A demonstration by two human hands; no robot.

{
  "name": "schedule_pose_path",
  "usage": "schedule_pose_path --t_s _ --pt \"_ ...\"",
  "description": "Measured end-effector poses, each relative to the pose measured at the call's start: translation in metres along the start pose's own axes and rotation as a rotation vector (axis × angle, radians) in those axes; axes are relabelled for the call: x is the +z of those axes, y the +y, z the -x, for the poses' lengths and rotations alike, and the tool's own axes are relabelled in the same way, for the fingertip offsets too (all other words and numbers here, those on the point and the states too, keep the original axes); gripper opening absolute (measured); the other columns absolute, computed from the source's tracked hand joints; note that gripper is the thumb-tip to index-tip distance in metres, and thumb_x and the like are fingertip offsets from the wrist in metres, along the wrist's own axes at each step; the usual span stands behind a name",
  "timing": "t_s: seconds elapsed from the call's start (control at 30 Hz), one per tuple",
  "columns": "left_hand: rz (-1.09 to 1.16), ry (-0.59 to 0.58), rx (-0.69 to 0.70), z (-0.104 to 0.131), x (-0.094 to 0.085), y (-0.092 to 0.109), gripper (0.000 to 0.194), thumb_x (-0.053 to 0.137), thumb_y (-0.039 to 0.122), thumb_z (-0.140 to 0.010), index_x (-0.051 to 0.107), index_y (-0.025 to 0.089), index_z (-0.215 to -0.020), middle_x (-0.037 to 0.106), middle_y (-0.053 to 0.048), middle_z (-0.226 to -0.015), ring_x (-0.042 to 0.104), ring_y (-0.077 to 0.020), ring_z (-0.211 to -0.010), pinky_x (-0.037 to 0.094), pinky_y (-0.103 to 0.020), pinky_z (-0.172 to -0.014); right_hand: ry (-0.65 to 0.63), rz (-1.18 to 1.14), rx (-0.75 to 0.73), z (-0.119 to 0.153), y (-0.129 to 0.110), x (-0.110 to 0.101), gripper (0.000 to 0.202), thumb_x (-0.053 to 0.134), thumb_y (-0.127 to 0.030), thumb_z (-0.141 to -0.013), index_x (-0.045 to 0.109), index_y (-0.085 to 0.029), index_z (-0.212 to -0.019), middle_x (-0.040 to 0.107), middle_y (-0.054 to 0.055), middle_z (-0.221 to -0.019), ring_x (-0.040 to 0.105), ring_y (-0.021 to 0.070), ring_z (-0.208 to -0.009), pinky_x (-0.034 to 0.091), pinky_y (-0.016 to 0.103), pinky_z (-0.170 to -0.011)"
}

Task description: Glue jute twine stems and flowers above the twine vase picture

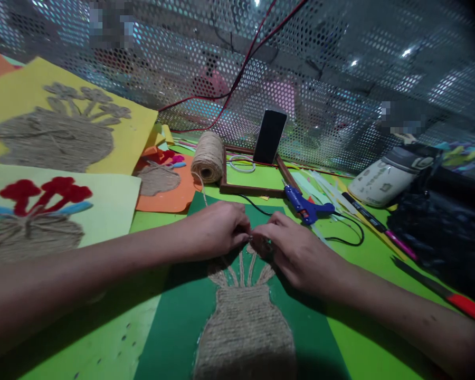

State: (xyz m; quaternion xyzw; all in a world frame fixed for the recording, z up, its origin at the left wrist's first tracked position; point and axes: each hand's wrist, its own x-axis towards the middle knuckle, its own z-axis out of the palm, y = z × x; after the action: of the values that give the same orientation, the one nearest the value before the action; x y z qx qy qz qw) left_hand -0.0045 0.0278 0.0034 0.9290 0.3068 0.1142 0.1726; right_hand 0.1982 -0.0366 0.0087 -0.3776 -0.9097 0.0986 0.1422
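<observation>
A dark green sheet (pixel 174 316) bears a vase shape of twine (pixel 245 327) with twine stems and leaves above it. My left hand (pixel 221 229) and my right hand (pixel 291 250) meet over the top of the stems, their fingertips pinched together on a small bit of twine (pixel 252 240). The fingers partly hide this bit. Behind my left hand stands a spool of twine (pixel 208 157), and a strand runs from it down toward that hand.
Behind my right hand lies a blue glue gun (pixel 306 206) with a black cord. A wooden frame (pixel 253 190) and phone (pixel 269 136) stand farther back. Finished twine pictures (pixel 119 198) lie left. At right are a bottle (pixel 386 177), a marker (pixel 363 211) and red-handled scissors (pixel 469 307).
</observation>
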Motion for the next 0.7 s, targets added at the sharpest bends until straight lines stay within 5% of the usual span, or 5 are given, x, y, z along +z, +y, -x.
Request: schedule_pose_path --t_s 0.2,0.47,0.7 --pt "-0.097 0.022 0.080 0.002 -0.019 -0.006 0.018 0.055 0.016 -0.084 0.073 0.020 -0.085 0.066 -0.003 -0.078 0.058 -0.0143 -0.074 0.040 -0.024 -0.065 0.009 0.032 0.036 -0.001 -0.003 -0.002 0.022 0.044 -0.008 -0.091 0.058 -0.009 -0.109 0.057 0.011 -0.090 0.046 0.0231 -0.089 0.044 0.036 -0.075" --pt "-0.258 -0.039 0.132 0.010 -0.010 0.013 0.019 0.051 0.017 -0.087 0.065 0.016 -0.074 0.060 -0.005 -0.078 0.055 -0.0156 -0.071 0.038 -0.027 -0.062 0.015 0.061 0.037 0.005 -0.013 -0.001 0.032 0.044 -0.003 -0.085 0.059 -0.007 -0.113 0.060 0.014 -0.094 0.050 0.0255 -0.091 0.048 0.042 -0.078" --pt "-0.228 -0.082 0.088 0.009 -0.017 0.009 0.016 0.050 0.019 -0.086 0.065 0.016 -0.080 0.059 -0.005 -0.083 0.055 -0.0154 -0.072 0.039 -0.027 -0.062 0.313 -0.294 0.185 0.008 0.002 -0.003 0.035 0.045 -0.001 -0.083 0.063 -0.016 -0.109 0.069 0.007 -0.093 0.063 0.0196 -0.090 0.051 0.041 -0.085"
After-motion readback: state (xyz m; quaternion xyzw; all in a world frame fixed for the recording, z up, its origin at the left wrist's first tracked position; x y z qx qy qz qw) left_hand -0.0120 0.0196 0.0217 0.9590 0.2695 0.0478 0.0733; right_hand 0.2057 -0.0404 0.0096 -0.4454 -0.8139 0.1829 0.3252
